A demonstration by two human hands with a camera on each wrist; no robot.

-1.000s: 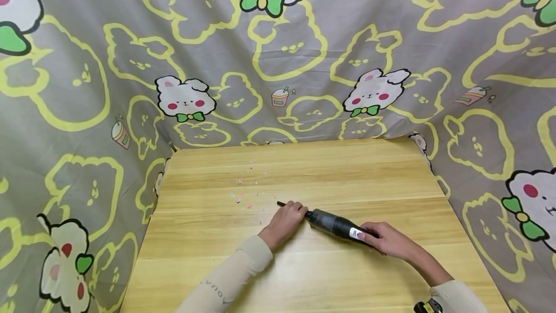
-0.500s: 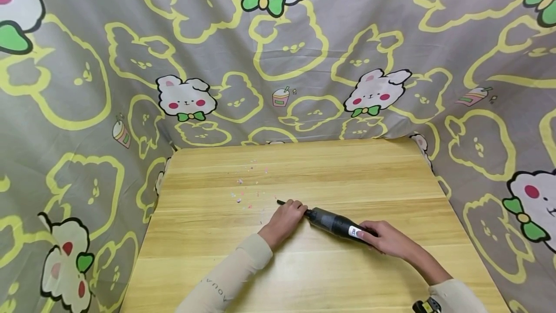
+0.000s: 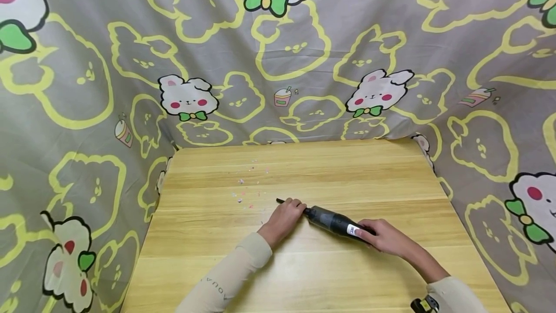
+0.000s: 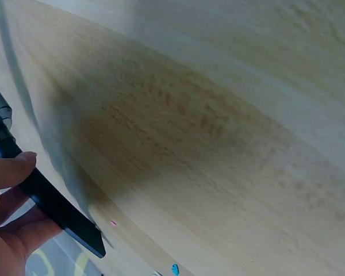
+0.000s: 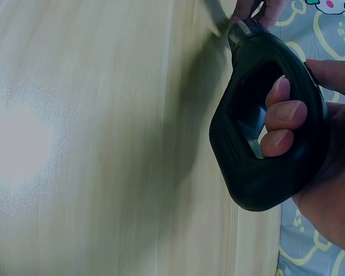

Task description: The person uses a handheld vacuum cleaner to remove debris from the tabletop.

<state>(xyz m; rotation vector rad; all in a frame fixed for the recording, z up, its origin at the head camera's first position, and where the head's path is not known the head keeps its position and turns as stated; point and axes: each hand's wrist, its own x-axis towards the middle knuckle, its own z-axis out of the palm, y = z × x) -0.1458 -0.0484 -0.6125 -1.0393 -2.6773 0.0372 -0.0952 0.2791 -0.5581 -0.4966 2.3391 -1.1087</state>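
Little has shifted over the past second: both hands and the handheld vacuum [image 3: 336, 223] hold nearly the same spot on the wooden table [image 3: 304, 274], edging only slightly toward its far side. Fingers of the right hand [image 3: 384, 238] curl through the vacuum's looped handle [image 5: 270, 121], gripping it firmly. Closed around the slim black nozzle [image 4: 57, 210], the left hand [image 3: 284, 216] pinches it between thumb and fingers, tip low over the tabletop. Coloured confetti scraps [image 3: 247, 192] lie scattered just beyond the nozzle. Cartoon-rabbit cloth [image 3: 278, 62] drapes behind the table.
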